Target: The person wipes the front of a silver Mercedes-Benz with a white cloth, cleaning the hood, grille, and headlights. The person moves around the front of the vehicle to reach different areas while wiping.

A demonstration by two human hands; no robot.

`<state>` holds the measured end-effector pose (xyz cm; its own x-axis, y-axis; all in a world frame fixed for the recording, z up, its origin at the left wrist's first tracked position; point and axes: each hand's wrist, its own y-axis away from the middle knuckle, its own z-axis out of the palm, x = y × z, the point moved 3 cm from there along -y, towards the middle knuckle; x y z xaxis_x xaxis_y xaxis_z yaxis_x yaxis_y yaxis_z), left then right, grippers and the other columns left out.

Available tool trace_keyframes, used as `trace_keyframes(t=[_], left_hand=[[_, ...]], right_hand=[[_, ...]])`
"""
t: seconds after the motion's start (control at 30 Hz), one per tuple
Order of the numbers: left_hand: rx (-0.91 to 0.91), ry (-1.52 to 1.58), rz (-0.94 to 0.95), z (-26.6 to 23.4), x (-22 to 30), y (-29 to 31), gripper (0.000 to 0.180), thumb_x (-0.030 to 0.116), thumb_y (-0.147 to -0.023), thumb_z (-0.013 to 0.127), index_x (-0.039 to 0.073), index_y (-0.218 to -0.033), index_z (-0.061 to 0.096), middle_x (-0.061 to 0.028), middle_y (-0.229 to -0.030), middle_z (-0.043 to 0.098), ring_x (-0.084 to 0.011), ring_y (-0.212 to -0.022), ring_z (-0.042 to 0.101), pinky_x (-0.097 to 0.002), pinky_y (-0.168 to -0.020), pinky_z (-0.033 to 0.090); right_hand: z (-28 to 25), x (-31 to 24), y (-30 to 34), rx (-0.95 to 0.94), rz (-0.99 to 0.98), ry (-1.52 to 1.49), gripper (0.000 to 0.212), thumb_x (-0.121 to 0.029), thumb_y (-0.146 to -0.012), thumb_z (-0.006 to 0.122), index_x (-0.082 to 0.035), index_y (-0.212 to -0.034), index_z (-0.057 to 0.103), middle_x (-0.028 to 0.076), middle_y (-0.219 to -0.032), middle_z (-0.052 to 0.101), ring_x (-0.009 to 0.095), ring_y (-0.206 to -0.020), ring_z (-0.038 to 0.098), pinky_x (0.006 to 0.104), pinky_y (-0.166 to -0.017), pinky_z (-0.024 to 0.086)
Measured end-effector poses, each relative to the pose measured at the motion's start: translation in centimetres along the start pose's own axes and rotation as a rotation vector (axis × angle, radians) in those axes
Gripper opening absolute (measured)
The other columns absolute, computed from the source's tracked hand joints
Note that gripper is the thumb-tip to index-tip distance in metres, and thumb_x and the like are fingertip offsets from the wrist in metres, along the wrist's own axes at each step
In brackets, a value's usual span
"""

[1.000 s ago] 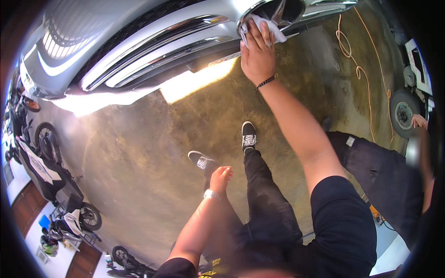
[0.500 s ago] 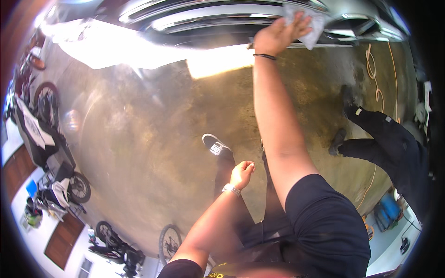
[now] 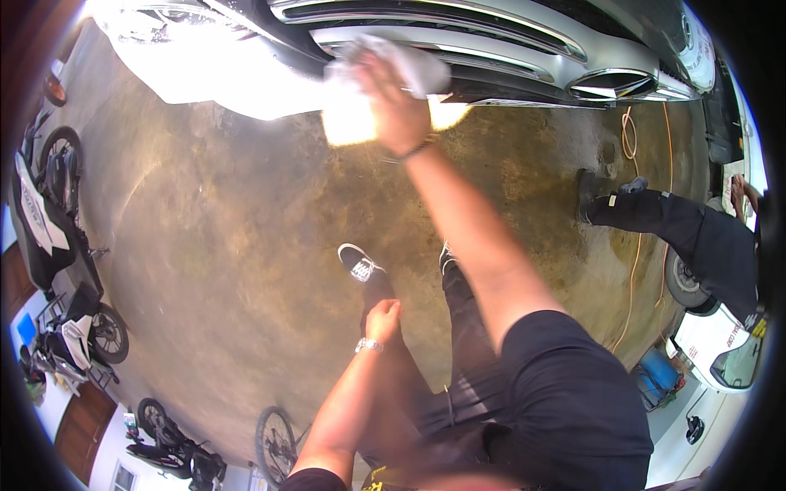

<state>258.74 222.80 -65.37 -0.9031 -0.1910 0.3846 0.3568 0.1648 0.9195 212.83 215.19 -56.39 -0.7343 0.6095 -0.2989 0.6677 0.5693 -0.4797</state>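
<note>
My right hand [image 3: 399, 110] presses a pale grey-white cloth [image 3: 426, 67] against the lower front of a silver car, below the chrome bars of its grille [image 3: 499, 29]. Motion smears the cloth and fingers, which lie over it. The front bumper [image 3: 565, 53] carries an oval opening on its right side. My left hand [image 3: 383, 321], with a metal watch on the wrist, hangs closed above my left leg; no object shows in it.
A co-worker's dark-trousered leg [image 3: 647, 213] is at the right, near an orange hose [image 3: 630, 270] on the concrete floor [image 3: 246, 221]. Motorcycles [image 3: 57, 229] and a bicycle [image 3: 274, 442] stand along the left and lower left. Glare covers the car's left part.
My right hand has swept the cloth leftward along the car's front. The view has shifted, and the co-worker's legs are in a different stance. My left hand stays closed.
</note>
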Motion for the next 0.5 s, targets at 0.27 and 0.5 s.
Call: trace_keyframes(t=[0.27,0.5], left_hand=[[-0.015,0.007,-0.098,0.2,-3.2,-1.0,0.025,0.023,-0.103,0.063,0.001,-0.114,0.069,-0.0039,-0.091,0.074,-0.0090,-0.076,0.064,-0.0256,-0.067,0.052],[-0.041,-0.054,-0.071,1.9,-3.2,-1.6,0.038,0.036,-0.096,0.062,0.006,-0.117,0.073,-0.0184,-0.108,0.076,-0.0334,-0.106,0.071,-0.0420,-0.094,0.053]], right_hand=[[-15.8,16.0,4.4,-0.197,-0.044,0.410,0.039,-0.017,-0.089,0.069,-0.009,-0.127,0.067,0.009,-0.146,0.058,0.030,-0.138,0.052,0.0449,-0.106,0.049],[-9.9,8.2,2.9,0.230,0.291,0.300,0.035,-0.010,-0.088,0.067,-0.007,-0.123,0.068,0.018,-0.140,0.060,0.039,-0.136,0.050,0.0525,-0.108,0.045]])
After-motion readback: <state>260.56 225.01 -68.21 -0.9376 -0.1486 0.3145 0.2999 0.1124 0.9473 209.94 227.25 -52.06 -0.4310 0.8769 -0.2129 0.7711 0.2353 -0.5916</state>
